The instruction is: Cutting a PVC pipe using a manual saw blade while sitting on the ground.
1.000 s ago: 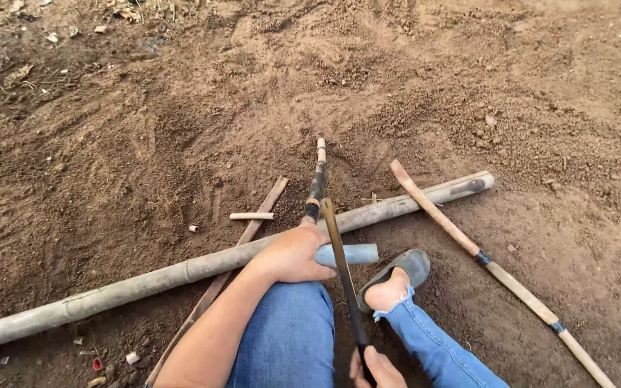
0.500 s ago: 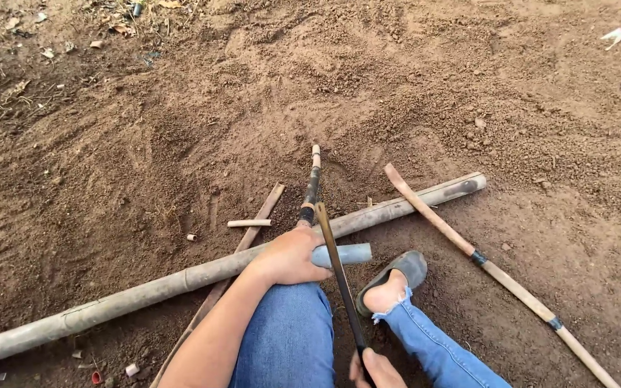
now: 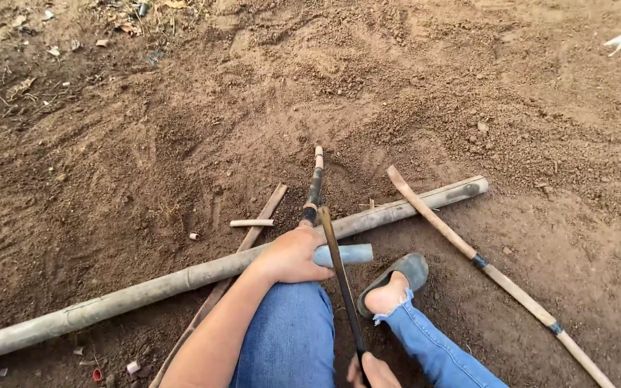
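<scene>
Head view looks down on bare brown soil where a person sits with legs in blue jeans (image 3: 289, 338) stretched forward. A long bamboo pole (image 3: 181, 276) lies across the ground from the lower left to the upper right, its far end near the middle right of the picture. The left hand (image 3: 292, 255) rests on this pole near its middle, fingers curled down over it, so that grip is closed on the pole. Just beside the hand a short pale blue tube (image 3: 344, 254) sticks out to the right.

A thin dark saw blade (image 3: 339, 276) runs from the pole back toward the person, crossing the pole just right of the left hand. The right hand (image 3: 371, 372) holds its near end at the bottom edge, fingers wrapped round it; only part of this hand shows.

A foot in a grey slipper (image 3: 397, 276) sits just right of the blade, close to the pole. A thinner stick (image 3: 497, 276) with dark bands lies slanting from the pole down to the lower right. Another thin stick (image 3: 315, 185) points away beyond the pole, and a flat slat (image 3: 256, 223) slants under it on the left. A short offcut (image 3: 251, 223) lies near the slat.
</scene>
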